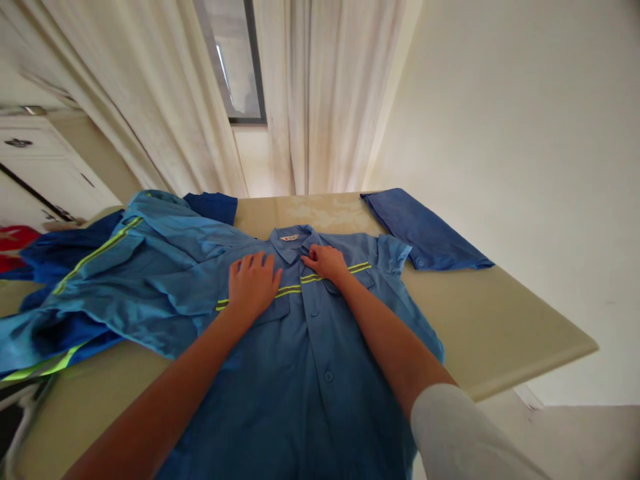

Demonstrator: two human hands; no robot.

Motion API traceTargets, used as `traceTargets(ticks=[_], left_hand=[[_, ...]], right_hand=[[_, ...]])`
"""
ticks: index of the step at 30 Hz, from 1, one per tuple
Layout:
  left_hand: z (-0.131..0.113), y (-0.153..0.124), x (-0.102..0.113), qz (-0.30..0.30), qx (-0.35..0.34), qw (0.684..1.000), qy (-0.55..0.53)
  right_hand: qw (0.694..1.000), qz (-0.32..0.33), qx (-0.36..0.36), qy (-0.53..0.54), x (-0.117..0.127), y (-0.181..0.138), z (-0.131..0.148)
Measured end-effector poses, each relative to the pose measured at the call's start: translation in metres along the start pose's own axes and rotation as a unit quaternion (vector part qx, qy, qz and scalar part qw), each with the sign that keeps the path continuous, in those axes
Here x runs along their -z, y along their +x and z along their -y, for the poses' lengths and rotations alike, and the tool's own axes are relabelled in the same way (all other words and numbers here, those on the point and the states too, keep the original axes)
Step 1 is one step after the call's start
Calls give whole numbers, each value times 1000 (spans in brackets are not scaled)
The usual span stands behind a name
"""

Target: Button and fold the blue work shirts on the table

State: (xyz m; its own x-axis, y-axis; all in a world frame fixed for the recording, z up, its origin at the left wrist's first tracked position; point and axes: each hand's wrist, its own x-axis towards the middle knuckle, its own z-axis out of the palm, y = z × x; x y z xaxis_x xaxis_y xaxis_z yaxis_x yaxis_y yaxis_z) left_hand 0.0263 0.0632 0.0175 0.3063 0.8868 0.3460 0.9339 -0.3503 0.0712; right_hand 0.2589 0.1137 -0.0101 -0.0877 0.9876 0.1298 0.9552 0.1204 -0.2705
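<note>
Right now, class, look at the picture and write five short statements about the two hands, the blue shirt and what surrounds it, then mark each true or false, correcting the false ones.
1. The left hand rests on the chest of the blue shirt. True.
2. The right hand is at the bottom hem. False: the right hand is just below the collar.
3. A label shows inside the collar. True.
4. The curtains are dark green. False: the curtains are pale cream.
5. Yellow-green stripes cross the chest of the blue shirt. True.
</note>
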Motion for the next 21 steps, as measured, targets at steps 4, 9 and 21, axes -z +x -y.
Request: traceTargets(ticks=[4, 9, 21], left_hand=[[44, -28, -13, 52, 84, 995, 1], [65, 1, -25, 112, 98, 989, -16], [57, -2, -20, -83, 6, 996, -44]], right_hand=[[1000, 3, 21, -18, 3, 16, 2], [999, 26, 10, -27, 25, 14, 25], [994, 37, 60, 89, 23, -108, 40]])
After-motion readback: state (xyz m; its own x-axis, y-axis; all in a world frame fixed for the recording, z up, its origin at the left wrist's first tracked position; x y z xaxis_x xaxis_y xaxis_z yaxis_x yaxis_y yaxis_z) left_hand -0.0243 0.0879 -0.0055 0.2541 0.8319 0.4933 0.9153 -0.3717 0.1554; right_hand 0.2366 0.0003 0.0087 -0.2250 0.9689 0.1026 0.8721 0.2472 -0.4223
